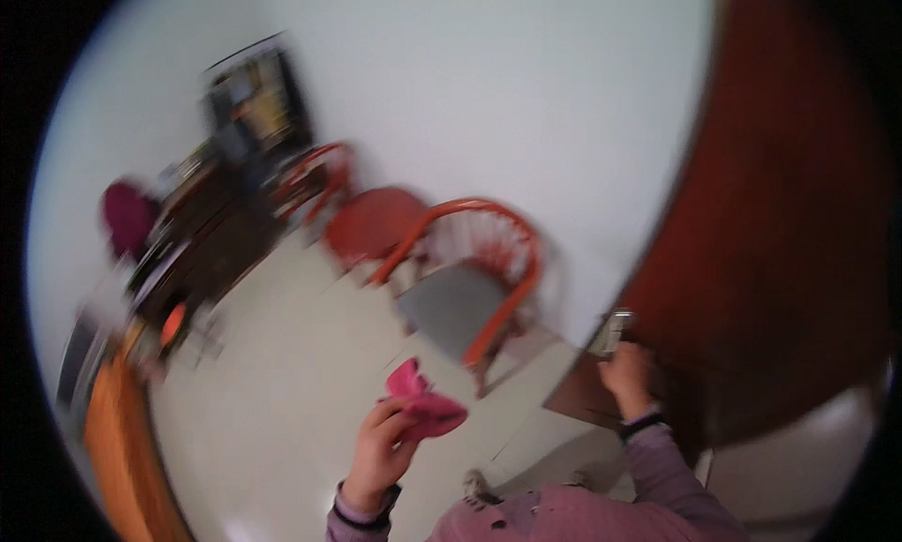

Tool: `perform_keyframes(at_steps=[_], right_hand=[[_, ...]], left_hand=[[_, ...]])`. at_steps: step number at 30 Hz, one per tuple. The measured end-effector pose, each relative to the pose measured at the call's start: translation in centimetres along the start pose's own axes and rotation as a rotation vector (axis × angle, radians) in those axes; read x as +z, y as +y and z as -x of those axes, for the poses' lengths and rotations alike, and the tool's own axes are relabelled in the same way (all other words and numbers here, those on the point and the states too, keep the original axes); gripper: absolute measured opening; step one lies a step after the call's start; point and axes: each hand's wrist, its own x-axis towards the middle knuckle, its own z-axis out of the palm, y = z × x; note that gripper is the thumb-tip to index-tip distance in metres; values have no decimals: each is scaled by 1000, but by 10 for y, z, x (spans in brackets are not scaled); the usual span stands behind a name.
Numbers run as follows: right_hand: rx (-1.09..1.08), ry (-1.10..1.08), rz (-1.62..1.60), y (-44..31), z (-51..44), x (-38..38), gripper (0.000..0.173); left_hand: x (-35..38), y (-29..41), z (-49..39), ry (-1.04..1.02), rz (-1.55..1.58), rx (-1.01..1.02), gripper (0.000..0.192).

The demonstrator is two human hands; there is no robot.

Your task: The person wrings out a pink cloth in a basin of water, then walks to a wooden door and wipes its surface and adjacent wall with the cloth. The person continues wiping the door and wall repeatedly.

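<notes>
My left hand point(386, 443) grips a bunched pink cloth point(433, 412) between thumb and fingers, held up over the pale floor. To the right stands a reddish-brown wooden door point(768, 211). At its near edge my right hand point(628, 373) is closed around what looks like the metal door handle point(620, 325). Blur and my fingers hide much of that handle. My mauve sleeves end in dark cuffs, and the front of a pink garment point(542, 517) shows below.
Ahead by the white wall point(493, 84) stands an orange-red spindle-back chair with a grey seat point(458, 306). Behind it are a red seat point(377, 221) and another red chair point(317, 179). A dark wooden desk point(218, 239) lies further left; an orange panel point(130, 443) runs along the left rim.
</notes>
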Motion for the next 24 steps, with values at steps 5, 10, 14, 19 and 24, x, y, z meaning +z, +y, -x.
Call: perform_keyframes(at_steps=[5,10,14,19,24], right_hand=[[-126,108,105,19,30,35,46],[-132,60,65,52,112,39,46],[-144,161,-53,76,228,1,33],[308,153,-451,82,382,-49,29],[294,70,-816,53,455,-63,24]], left_hand=[[28,-32,-73,-165,463,-196,24],[81,-41,-106,-413,422,96,23],[105,-3,-99,-576,472,189,22],[148,65,-85,-783,545,283,14],[193,117,-62,-1130,672,261,19]])
